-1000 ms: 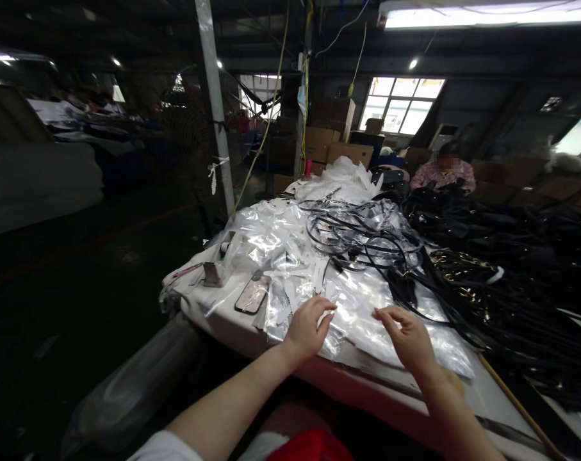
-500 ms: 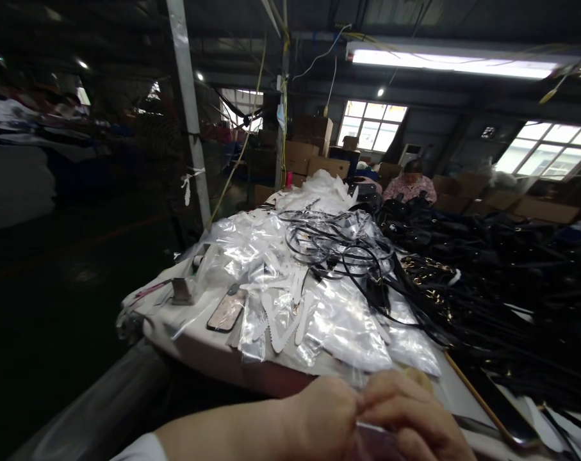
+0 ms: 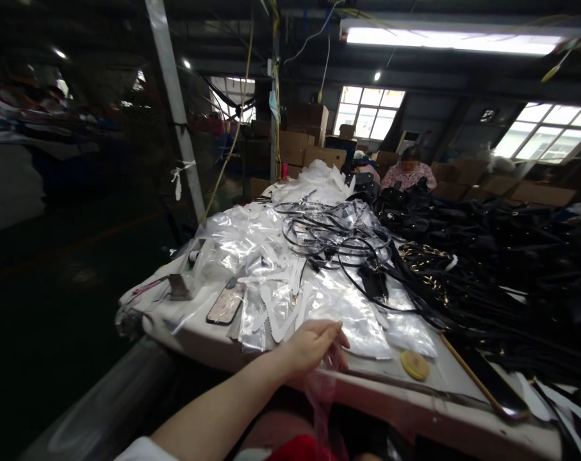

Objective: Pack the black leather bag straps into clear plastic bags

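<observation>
My left hand (image 3: 319,346) is closed on a thin clear plastic bag (image 3: 321,390) that hangs below it at the table's front edge. My right hand is out of view. Just beyond my left hand lie flat clear plastic bags (image 3: 348,320) and white toothed strips (image 3: 273,320). A round yellow disc (image 3: 414,365) rests on the table (image 3: 367,369) to the right of the hand. Black cords (image 3: 319,234) lie coiled over the plastic farther back.
A phone (image 3: 225,303) and a metal block (image 3: 179,287) sit at the left. Black bags and straps (image 3: 487,269) are heaped at the right, near a dark gold-edged slab (image 3: 485,378). A person (image 3: 409,173) sits behind the heap; a metal post (image 3: 175,109) stands left.
My right hand has left the view, uncovering the yellow disc. My left hand has moved up and slightly left over the table edge, and the plastic below it now shows.
</observation>
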A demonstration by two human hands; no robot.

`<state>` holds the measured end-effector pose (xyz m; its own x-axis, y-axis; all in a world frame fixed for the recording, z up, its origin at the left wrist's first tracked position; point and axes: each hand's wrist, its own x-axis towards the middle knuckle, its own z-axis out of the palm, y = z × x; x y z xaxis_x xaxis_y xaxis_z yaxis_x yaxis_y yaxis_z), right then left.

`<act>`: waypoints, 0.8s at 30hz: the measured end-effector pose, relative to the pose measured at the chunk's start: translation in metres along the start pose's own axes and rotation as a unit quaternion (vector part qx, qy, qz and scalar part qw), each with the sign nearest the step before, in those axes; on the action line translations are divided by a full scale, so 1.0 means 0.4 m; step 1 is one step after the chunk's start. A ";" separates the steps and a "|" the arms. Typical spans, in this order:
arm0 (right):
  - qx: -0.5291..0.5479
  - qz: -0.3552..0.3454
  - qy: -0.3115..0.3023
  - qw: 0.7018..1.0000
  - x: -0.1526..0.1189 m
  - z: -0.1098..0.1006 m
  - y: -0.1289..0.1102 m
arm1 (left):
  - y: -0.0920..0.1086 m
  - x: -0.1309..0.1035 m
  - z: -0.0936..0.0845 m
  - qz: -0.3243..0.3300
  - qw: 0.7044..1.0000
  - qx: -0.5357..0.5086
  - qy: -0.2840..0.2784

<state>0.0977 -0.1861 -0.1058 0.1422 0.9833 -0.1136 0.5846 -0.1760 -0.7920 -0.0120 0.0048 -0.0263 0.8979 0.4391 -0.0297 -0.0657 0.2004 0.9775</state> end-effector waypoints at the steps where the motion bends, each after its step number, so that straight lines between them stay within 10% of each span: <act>1: 0.005 0.020 0.007 1.000 -0.004 -0.004 0.018 | -0.042 0.015 0.016 -0.041 0.999 -0.017 -0.017; 5: 0.033 0.083 0.074 0.993 -0.030 -0.052 0.064 | -0.169 0.017 0.071 -0.148 0.980 -0.078 -0.106; 9: -0.002 -0.031 0.261 0.965 -0.059 -0.128 0.022 | -0.205 -0.004 0.097 -0.178 0.964 -0.064 -0.187; 17: -0.104 -0.101 0.111 0.983 -0.049 -0.119 -0.022 | -0.237 -0.025 0.097 -0.206 0.959 -0.057 -0.187; 24: -0.059 -0.077 0.191 0.977 -0.057 -0.133 0.004 | -0.220 -0.015 0.087 -0.175 0.949 -0.044 -0.257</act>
<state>0.1378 -0.2112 -0.0726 0.3199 0.9133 0.2521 0.7069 -0.0529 -0.7054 0.0038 -0.0460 -0.1047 0.9636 -0.1482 -0.2225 0.2608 0.3382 0.9042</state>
